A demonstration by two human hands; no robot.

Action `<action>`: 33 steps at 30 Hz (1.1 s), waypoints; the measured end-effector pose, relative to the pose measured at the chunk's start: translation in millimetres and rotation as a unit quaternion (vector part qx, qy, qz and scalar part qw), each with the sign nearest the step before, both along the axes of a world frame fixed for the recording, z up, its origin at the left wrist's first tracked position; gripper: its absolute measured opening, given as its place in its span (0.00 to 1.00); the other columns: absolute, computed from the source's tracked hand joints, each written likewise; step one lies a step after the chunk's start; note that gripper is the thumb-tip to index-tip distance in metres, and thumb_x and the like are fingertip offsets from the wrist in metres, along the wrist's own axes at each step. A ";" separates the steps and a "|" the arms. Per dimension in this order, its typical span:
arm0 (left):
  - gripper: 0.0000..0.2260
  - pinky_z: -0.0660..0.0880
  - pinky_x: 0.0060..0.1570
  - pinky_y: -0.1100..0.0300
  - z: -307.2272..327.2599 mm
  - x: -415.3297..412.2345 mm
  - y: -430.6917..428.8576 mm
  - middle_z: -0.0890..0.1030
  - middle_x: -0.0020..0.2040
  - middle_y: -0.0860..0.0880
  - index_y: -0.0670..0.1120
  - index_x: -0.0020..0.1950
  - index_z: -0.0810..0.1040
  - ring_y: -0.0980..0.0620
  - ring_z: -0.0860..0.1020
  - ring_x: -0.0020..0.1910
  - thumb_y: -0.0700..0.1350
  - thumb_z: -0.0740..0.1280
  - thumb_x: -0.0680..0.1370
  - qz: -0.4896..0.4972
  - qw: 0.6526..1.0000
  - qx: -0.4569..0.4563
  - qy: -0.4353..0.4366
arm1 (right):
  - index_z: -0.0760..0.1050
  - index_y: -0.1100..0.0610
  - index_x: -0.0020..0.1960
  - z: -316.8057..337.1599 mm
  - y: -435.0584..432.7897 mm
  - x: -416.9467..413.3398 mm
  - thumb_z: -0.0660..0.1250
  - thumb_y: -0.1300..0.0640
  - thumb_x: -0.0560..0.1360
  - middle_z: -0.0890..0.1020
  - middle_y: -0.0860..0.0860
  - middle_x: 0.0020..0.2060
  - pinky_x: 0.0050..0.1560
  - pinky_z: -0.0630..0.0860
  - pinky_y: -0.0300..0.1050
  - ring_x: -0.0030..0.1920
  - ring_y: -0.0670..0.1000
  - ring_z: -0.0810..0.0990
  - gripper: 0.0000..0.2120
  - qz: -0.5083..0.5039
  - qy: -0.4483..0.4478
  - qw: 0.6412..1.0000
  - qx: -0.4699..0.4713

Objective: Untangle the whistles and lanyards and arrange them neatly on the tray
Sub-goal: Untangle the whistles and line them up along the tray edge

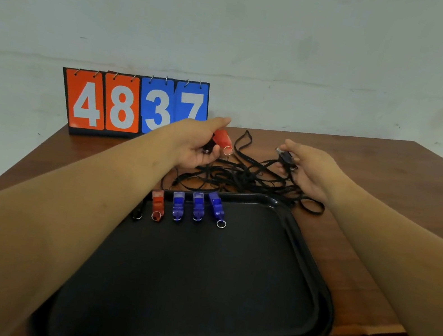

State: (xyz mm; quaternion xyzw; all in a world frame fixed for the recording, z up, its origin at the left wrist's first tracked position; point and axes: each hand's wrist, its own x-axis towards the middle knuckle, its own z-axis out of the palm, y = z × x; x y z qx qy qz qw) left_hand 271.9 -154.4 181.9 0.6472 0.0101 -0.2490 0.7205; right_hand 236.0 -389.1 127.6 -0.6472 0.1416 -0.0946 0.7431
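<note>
The left hand (pixel 197 147) grasps a red translucent plastic whistle (pixel 224 138); the right hand (pixel 312 173) pinches a dark plastic whistle (pixel 286 158). Held apart, they likely tease open the tangled black cord lanyards (pixel 242 175) lying just beyond the black plastic tray (pixel 194 281), whose far edge carries five sorted whistles (pixel 178 206).

A black tray (pixel 297 285) lies flat. Five whistles are lined up along its far rim from 10 to 12 o'clock: a black whistle (pixel 136 213), a red whistle (pixel 157 206), then three translucent blue whistles (pixel 177 208). Past the rim at 12 o'clock the black lanyards (pixel 243 171) sprawl, tangled. Over them, the left hand (pixel 194 148) grips a second red whistle (pixel 223 139) at 11 o'clock, and the right hand (pixel 312 173) pinches a dark whistle (pixel 287 158) at 1 o'clock.
</note>
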 end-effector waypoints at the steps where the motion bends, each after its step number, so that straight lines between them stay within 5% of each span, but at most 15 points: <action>1: 0.15 0.74 0.23 0.68 0.9 -1.4 0.8 0.79 0.35 0.43 0.42 0.51 0.71 0.53 0.78 0.25 0.52 0.70 0.77 0.000 1.000 -0.004 0.001 | 0.80 0.61 0.53 0.0 -0.6 -0.4 0.69 0.59 0.78 0.81 0.58 0.51 0.52 0.81 0.49 0.48 0.56 0.83 0.07 -0.024 -0.001 0.998 -0.053; 5: 0.19 0.77 0.25 0.67 3.9 -5.2 8.1 0.83 0.33 0.38 0.39 0.53 0.71 0.51 0.82 0.27 0.54 0.70 0.76 -0.009 0.999 -0.028 0.022 | 0.81 0.54 0.55 1.9 -5.8 -4.8 0.72 0.52 0.76 0.82 0.52 0.50 0.54 0.78 0.48 0.51 0.52 0.81 0.10 -0.117 -0.002 0.925 -0.362; 7: 0.22 0.78 0.25 0.67 6.1 -8.2 13.5 0.83 0.36 0.37 0.39 0.57 0.70 0.50 0.82 0.28 0.55 0.70 0.75 -0.012 0.998 -0.053 0.038 | 0.79 0.51 0.59 8.6 -5.2 -10.3 0.70 0.47 0.77 0.82 0.48 0.51 0.55 0.77 0.49 0.52 0.50 0.79 0.14 -0.148 -0.019 0.887 -0.438; 11: 0.20 0.80 0.31 0.66 9.9 -21.1 25.9 0.83 0.37 0.36 0.37 0.54 0.72 0.49 0.82 0.32 0.54 0.69 0.77 -0.016 0.993 -0.105 0.050 | 0.79 0.56 0.60 22.8 10.3 -29.3 0.71 0.49 0.77 0.82 0.48 0.50 0.54 0.75 0.44 0.51 0.48 0.79 0.16 -0.158 -0.065 0.904 -0.391; 14: 0.18 0.79 0.38 0.65 8.7 -31.4 37.6 0.83 0.40 0.37 0.38 0.52 0.73 0.48 0.83 0.35 0.53 0.68 0.77 -0.003 0.991 -0.125 0.051 | 0.81 0.55 0.58 22.0 34.6 -46.4 0.71 0.53 0.76 0.82 0.49 0.50 0.58 0.78 0.50 0.52 0.51 0.81 0.12 -0.118 -0.045 0.925 -0.358; 19: 0.17 0.80 0.34 0.67 7.5 -51.8 68.7 0.82 0.34 0.40 0.38 0.52 0.75 0.51 0.82 0.34 0.52 0.69 0.77 0.021 0.986 -0.156 0.051 | 0.80 0.56 0.55 3.4 80.9 -73.3 0.70 0.59 0.77 0.83 0.53 0.47 0.54 0.81 0.50 0.47 0.51 0.83 0.07 -0.002 0.047 0.923 -0.382; 24: 0.13 0.77 0.29 0.69 -1.1 -68.3 107.3 0.80 0.50 0.40 0.42 0.57 0.75 0.51 0.83 0.38 0.46 0.71 0.77 0.051 0.988 -0.146 0.008 | 0.76 0.53 0.52 -9.2 101.5 -82.6 0.70 0.54 0.77 0.82 0.51 0.45 0.47 0.79 0.43 0.45 0.48 0.81 0.06 0.026 0.081 0.905 -0.417; 33: 0.11 0.71 0.24 0.70 -41.5 -85.0 158.2 0.79 0.43 0.44 0.42 0.53 0.75 0.53 0.81 0.35 0.47 0.70 0.77 0.126 0.985 -0.120 -0.020 | 0.76 0.55 0.40 -15.1 123.3 -88.8 0.67 0.60 0.78 0.85 0.57 0.41 0.54 0.81 0.56 0.45 0.53 0.85 0.08 0.018 0.104 0.928 -0.357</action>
